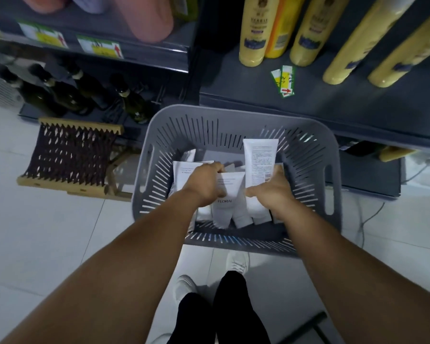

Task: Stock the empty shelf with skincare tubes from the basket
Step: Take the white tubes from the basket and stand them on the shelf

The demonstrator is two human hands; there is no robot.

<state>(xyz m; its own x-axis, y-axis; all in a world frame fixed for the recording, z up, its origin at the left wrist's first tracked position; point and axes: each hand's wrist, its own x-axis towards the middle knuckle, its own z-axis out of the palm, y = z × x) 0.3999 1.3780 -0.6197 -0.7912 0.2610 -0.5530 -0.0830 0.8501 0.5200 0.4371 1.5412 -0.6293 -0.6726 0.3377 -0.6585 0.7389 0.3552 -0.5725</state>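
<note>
White skincare tubes (pixel 236 207) lie heaped in a grey slotted plastic basket (pixel 305 155) that stands on the pale tiled floor (pixel 47 232) in front of the shelving. Both hands are down inside it: the left hand (pixel 205 186) curls its fingers around a tube marked FLORAL (pixel 225 204), and the right hand (pixel 271 192) grips a tube with small print on its back (pixel 260 160), which stands upright towards the far right of the basket. Just beyond the basket runs a dark shelf (pixel 320 103) with loose price tags (pixel 284 80) lying on it and tall yellow bottles (pixel 253 31) along its far side. To the left, dark glass bottles (pixel 132 100) stand on a low shelf, with a folding wooden stool (pixel 72 155) near them.
</note>
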